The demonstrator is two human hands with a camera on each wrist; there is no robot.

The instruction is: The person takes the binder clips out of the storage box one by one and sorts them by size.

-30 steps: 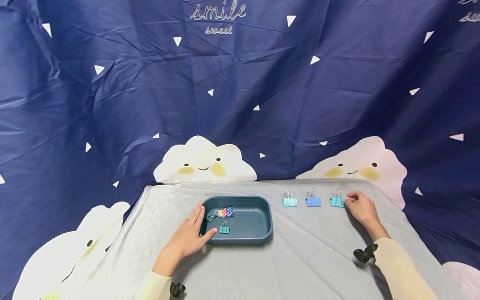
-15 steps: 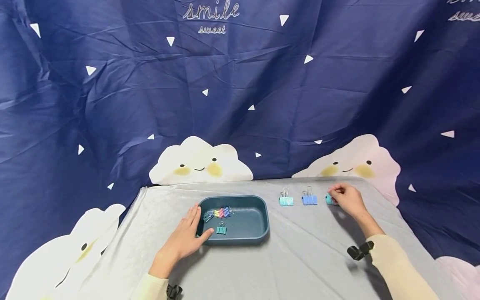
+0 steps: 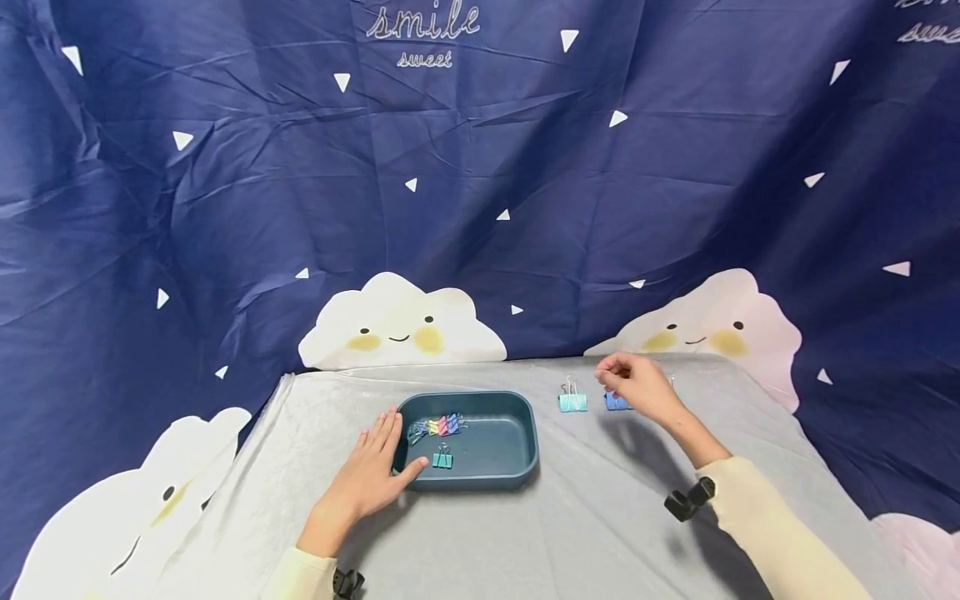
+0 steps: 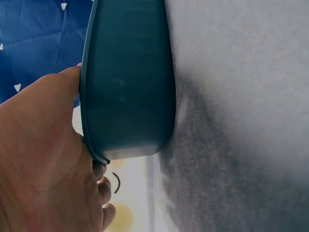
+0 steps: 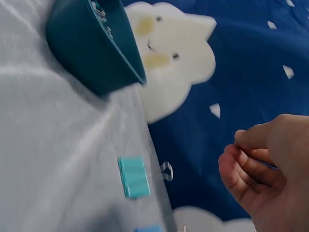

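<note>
My left hand [image 3: 363,483] rests at the left end of the dark teal box [image 3: 480,481], fingers straight along the rim and thumb over the near corner. Inside lie a teal binder clip [image 3: 442,460] and a cluster of small colourful clips [image 3: 442,426]. My right hand [image 3: 641,387] hangs above the row of larger binder clips, its fingers loosely curled and holding nothing in the right wrist view. Below it, a blue binder clip [image 3: 618,402] is partly covered. A light turquoise binder clip [image 3: 573,402] stands left of it. The row's rightmost clip is mostly hidden behind the hand.
A pale grey cloth [image 3: 525,542] covers the table. Right behind its far edge hangs a navy curtain [image 3: 480,208] printed with clouds and white triangles. Black wrist cameras sit on both of my wrists.
My right hand has lifted off the rightmost teal clip and moved left over the blue one. The left hand stays on the box. The head view shifted slightly at first.
</note>
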